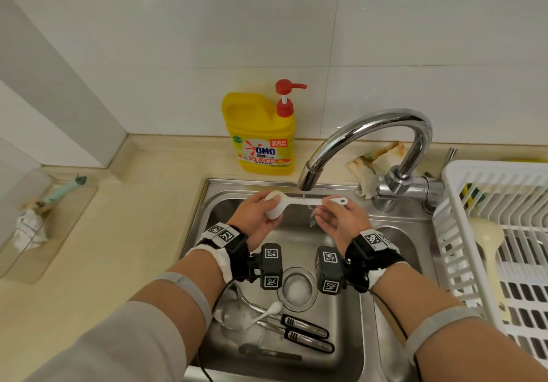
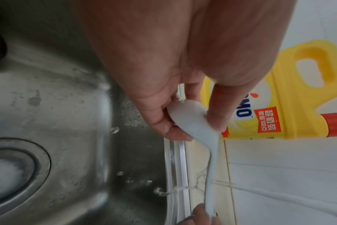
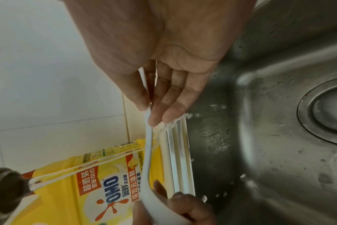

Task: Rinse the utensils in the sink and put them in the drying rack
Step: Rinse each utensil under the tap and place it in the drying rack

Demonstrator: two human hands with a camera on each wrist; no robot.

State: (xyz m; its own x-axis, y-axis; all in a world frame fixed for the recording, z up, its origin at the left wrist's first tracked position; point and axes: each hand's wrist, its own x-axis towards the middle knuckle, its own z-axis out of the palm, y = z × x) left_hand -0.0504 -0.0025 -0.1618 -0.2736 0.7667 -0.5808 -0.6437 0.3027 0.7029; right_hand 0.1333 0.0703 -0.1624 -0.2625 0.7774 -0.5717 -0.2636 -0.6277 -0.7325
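A long white plastic spoon (image 1: 299, 202) lies level under the faucet spout (image 1: 308, 175), and a thin stream of water hits its handle. My left hand (image 1: 267, 205) grips the bowl end (image 2: 192, 120) with thumb and fingers curled round it. My right hand (image 1: 326, 202) pinches the handle (image 3: 147, 115) near its holed tip, between the thumb and straight fingers. Both hands are over the back of the steel sink (image 1: 296, 245). On the sink floor lie two black-handled metal ladles (image 1: 302, 326), a small white spoon (image 1: 267, 312) and a dark knife (image 1: 267, 352).
A white drying rack (image 1: 447, 233) stands right of the sink with a cream utensil (image 1: 486, 242) in it. A yellow detergent bottle (image 1: 261, 138) and a stained rag (image 1: 373, 159) sit behind the sink. At the left, a clear tray (image 1: 59, 233) holds a brush and a cloth.
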